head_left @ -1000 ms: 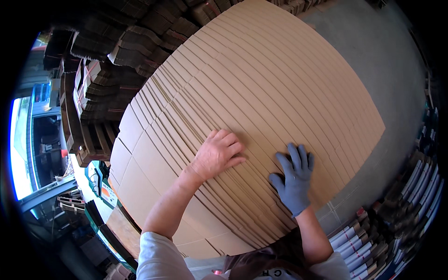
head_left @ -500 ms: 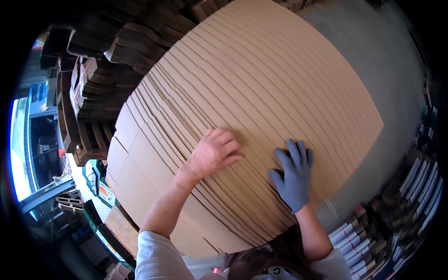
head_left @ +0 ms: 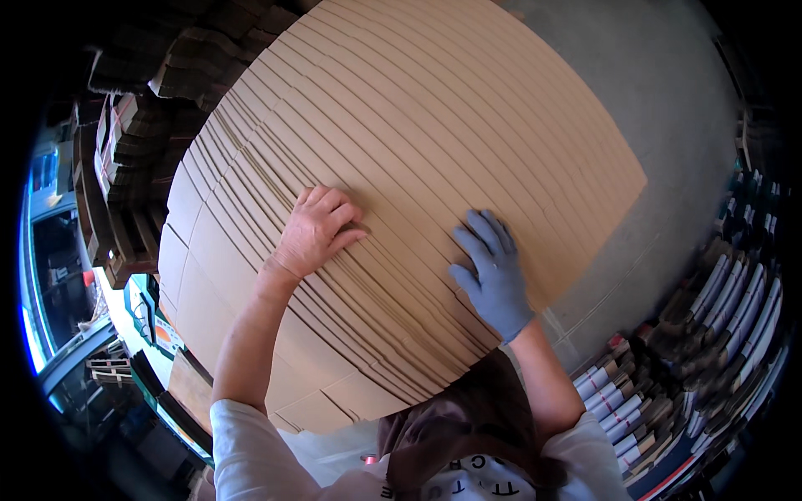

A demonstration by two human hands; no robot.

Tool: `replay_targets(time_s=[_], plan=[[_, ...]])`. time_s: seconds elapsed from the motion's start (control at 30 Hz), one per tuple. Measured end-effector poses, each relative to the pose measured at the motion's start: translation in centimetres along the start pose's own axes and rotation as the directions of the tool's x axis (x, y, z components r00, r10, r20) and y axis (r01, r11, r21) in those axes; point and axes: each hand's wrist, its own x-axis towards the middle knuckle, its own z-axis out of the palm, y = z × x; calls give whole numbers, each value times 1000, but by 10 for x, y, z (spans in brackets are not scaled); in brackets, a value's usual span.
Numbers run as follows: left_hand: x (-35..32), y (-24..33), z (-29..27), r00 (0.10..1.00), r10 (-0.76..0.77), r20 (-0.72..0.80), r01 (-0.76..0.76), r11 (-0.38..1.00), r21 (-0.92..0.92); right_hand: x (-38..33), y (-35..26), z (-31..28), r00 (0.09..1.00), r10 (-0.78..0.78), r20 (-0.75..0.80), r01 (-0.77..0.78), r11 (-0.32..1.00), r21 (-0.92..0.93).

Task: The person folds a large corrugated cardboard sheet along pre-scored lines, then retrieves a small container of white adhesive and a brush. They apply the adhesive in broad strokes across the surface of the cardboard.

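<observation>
A large fanned stack of brown cardboard sheets [head_left: 468, 108] fills the middle of the view, its overlapping edges running in slanting lines. On its left half lies my bare left hand [head_left: 317, 227], fingers curled and thumb drawn in at the edges of the sheets. Those fingertips seem to pinch a sheet edge, though the contact is partly hidden under the hand. My right hand [head_left: 494, 280], in a grey-blue glove, rests on the sheets to the right, near their close edge. Its fingers are stretched out with the thumb apart, holding nothing.
Dark stacks of folded cardboard [head_left: 146, 138] stand at the left on a wooden pallet [head_left: 125, 250]. Bundled flat cartons with white edges [head_left: 614, 409] lie at the lower right. Grey floor [head_left: 618, 83] shows along the right. A bright window [head_left: 46, 284] is at far left.
The whole scene has shifted up and left in the view. My left hand has moved left over the sheets, widening the gap to my right hand, which keeps its place on the cardboard.
</observation>
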Motion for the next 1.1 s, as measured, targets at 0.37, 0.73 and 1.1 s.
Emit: replay_targets(time_s=[0.37, 0.73, 1.1], plan=[[-1, 11, 1, 996, -86, 3, 86, 995, 41, 18, -40, 35, 995, -6, -99, -9, 988, -153], [-3, 0, 2, 999, 20, -39, -22, 999, -42, 21, -40, 39, 996, 19, -83, -35, 979, -203], [-8, -12, 6, 997, 63, -41, -66, 995, -69, 22, -39, 40, 998, 24, -63, -38, 973, -229]])
